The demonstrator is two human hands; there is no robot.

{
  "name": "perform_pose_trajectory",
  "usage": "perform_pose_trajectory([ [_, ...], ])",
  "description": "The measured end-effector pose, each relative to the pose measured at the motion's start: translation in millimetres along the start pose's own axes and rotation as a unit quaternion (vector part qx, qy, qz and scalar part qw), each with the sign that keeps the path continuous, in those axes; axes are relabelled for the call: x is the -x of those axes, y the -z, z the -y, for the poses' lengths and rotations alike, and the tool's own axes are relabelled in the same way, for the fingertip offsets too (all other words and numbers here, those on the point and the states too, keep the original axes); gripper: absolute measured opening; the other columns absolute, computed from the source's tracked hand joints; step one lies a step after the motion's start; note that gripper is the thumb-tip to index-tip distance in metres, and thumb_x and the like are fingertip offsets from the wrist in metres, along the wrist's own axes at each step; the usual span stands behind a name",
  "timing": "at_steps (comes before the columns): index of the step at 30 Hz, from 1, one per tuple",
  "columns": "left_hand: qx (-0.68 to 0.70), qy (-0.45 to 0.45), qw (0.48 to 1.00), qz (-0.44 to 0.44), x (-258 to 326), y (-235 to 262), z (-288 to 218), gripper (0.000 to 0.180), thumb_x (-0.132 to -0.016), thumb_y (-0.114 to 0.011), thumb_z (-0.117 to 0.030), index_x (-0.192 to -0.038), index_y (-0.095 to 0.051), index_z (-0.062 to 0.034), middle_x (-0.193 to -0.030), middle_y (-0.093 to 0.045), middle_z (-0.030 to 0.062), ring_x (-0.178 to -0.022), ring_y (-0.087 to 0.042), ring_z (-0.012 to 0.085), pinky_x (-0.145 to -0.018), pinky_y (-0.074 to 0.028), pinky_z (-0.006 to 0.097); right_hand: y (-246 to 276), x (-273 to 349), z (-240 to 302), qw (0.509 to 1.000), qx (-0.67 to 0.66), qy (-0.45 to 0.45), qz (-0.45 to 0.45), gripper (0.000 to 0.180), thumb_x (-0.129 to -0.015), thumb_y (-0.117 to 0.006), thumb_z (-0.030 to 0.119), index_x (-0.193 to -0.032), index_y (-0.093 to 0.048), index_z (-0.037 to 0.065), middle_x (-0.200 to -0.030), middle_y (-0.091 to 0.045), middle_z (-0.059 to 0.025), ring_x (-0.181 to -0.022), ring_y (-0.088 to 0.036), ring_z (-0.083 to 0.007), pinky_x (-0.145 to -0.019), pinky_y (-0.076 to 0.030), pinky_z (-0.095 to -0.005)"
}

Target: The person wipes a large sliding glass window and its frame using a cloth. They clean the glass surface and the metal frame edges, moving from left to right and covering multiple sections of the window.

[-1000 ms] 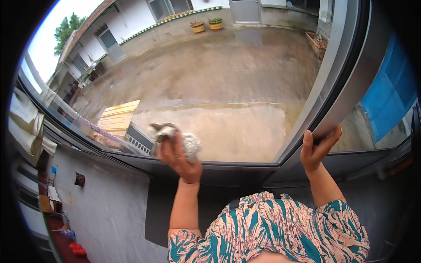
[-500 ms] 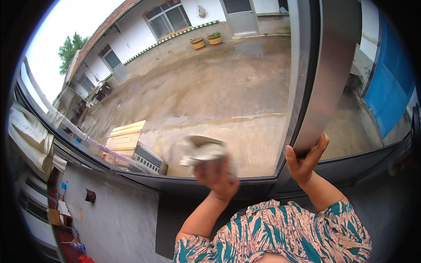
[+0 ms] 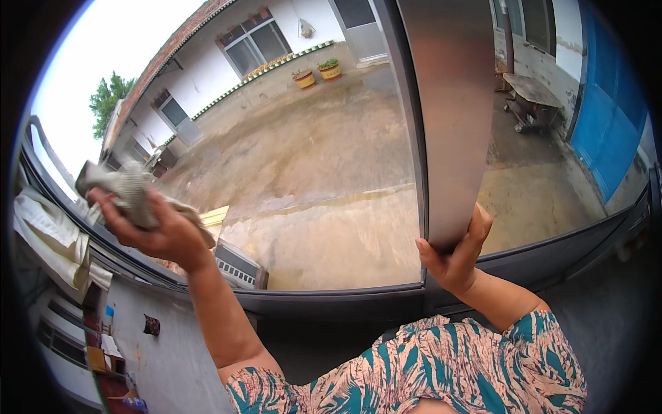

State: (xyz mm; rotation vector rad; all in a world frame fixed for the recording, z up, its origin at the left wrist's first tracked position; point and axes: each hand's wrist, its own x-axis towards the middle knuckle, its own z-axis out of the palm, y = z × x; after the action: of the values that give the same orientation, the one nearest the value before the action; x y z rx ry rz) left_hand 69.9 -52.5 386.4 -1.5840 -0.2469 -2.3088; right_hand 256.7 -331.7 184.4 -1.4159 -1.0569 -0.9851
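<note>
L hand [image 3: 164, 238] is gripping a rag [image 3: 129, 192] rn, it's sitting just past the palm w/ long axis slanting down-right; R hand [image 3: 456, 268] is clasping the post [image 3: 452, 124], well apart.

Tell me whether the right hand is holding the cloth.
No, the left hand holds the grayish cloth, while the right hand is on the metal window mullion.

The rag [image 3: 132, 192] is of cloth, matt, with a finely ribbed surface. The post [image 3: 452, 117] looks like metal, flat and smooth, with a soft shine. The sill [image 3: 331, 301] is smooth also, but its material I cannot tell. The yard [image 3: 296, 165] seems concrete, patchy and wet-looking. The curtain [image 3: 52, 238] is matt, creased cloth; the shirt [image 3: 441, 362], cloth too.
</note>
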Motion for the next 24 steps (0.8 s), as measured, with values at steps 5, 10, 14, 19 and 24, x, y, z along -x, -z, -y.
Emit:
perform_pose_trajectory([
  [5, 0.106, 0.206, 0.973, 0.012, -5.0, -1.5, -15.2, 0.053, -0.092, -0.067, -0.025, -0.135, -0.049, -0.0007, -0.13, -0.057, 0.0163, -0.111, -0.06, 0.0216, -0.085, -0.054, 0.029, -1.0, -2.6, 8.6, 1.0, 0.014, 0.001, 0.002, 0.083, -0.084, -0.074, 0.027, -0.144, -0.027, -0.005, -0.131, -0.038, -0.0209, -0.121, -0.039, -0.0329, -0.101, -0.035, -0.0408],
  [10, 0.129, -0.009, 0.976, 0.178, 102.2, 32.2, -101.9, 0.034, -0.09, -0.062, -0.02, -0.116, -0.066, 0.0014, -0.124, -0.06, 0.0129, -0.119, -0.05, 0.0289, -0.094, -0.046, 0.04, 8.2, -0.6, 1.4, 1.0, 0.027, -0.005, 0.003, 0.081, -0.083, -0.074, 0.025, -0.143, -0.029, -0.005, -0.132, -0.039, -0.022, -0.121, -0.039, -0.0339, -0.102, -0.035, -0.0419],
  [14, 0.194, -0.269, 0.879, 0.343, 153.4, 65.7, -145.0, 0.038, -0.07, -0.079, -0.028, -0.107, -0.073, -0.0333, -0.114, -0.058, -0.0097, -0.106, -0.047, 0.0151, -0.085, -0.039, 0.033, 9.9, 2.6, -2.6, 1.0, 0.021, -0.013, -0.002, 0.082, -0.083, -0.075, 0.025, -0.143, -0.029, -0.006, -0.132, -0.04, -0.0223, -0.12, -0.04, -0.035, -0.102, -0.035, -0.0429],
  [19, 0.161, -0.325, 0.884, 0.295, 94.6, 34.2, -127.6, 0.037, -0.077, -0.077, -0.027, -0.113, -0.07, -0.026, -0.118, -0.057, -0.0039, -0.107, -0.049, 0.0197, -0.084, -0.041, 0.034, 11.1, -0.6, -3.5, 1.0, 0.024, -0.005, -0.002, 0.081, -0.084, -0.074, 0.026, -0.144, -0.029, -0.005, -0.131, -0.04, -0.0218, -0.119, -0.041, -0.0345, -0.102, -0.034, -0.0431],
  [24, 0.118, -0.294, 0.942, 0.112, -39.3, -52.5, -94.8, 0.04, -0.084, -0.073, -0.024, -0.123, -0.066, -0.0161, -0.118, -0.065, 0.0034, -0.1, -0.057, 0.0191, -0.086, -0.039, 0.038, 7.9, -2.9, -4.8, 0.999, 0.04, -0.005, -0.005, 0.08, -0.085, -0.073, 0.027, -0.144, -0.029, -0.004, -0.13, -0.04, -0.0209, -0.118, -0.041, -0.0334, -0.101, -0.035, -0.0419],
])
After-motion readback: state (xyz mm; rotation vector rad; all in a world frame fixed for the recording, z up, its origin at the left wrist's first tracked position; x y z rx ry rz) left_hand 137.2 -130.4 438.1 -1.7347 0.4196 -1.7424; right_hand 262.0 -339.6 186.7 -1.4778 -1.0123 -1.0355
